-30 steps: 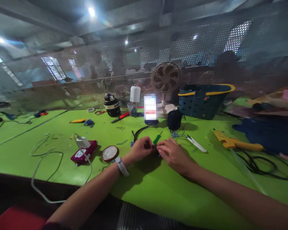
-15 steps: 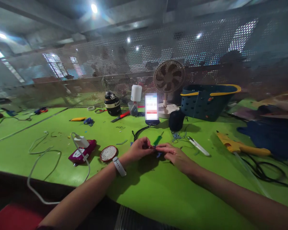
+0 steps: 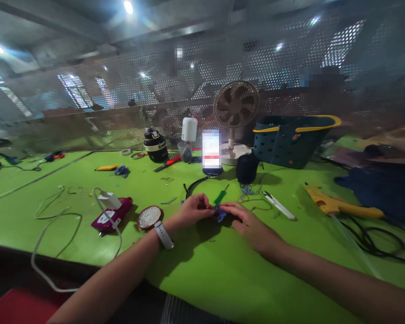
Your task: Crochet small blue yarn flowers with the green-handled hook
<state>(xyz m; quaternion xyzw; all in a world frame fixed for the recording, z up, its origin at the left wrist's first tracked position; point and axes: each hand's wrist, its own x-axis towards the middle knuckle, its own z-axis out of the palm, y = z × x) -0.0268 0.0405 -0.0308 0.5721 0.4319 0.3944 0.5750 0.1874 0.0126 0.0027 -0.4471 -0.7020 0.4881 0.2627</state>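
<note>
a: where is the workpiece located?

b: the small blue piece (image 3: pixel 220 214) is positioned between the two hands, inward of the near edge of the green worktop (image 3: pixel 202 274). its outline is partly hidden by the fingertips.

a: how is it retained?

b: by the left hand (image 3: pixel 195 211), the tips of thumb and forefinger are brought together, and the left border of the piece is pinched there. a white watch band (image 3: pixel 164 235) is worn on that wrist.

a: and the right side?

b: the right hand (image 3: pixel 253 224) is held loosely spread. its forefinger is extended to the piece, and the thumb is set apart below. whether any grip is applied by it cannot be determined.

a: what is placed nearby?

b: a green-handled tool (image 3: pixel 220 196) is laid just beyond the piece, toward the far edge. white snips (image 3: pixel 279 206) and a yellow glue gun (image 3: pixel 339 207) are laid toward the right edge. a beaded disc (image 3: pixel 150 217) is placed left of the left hand, and a purple power block (image 3: pixel 113 217) is set near the left part of the near edge
</note>
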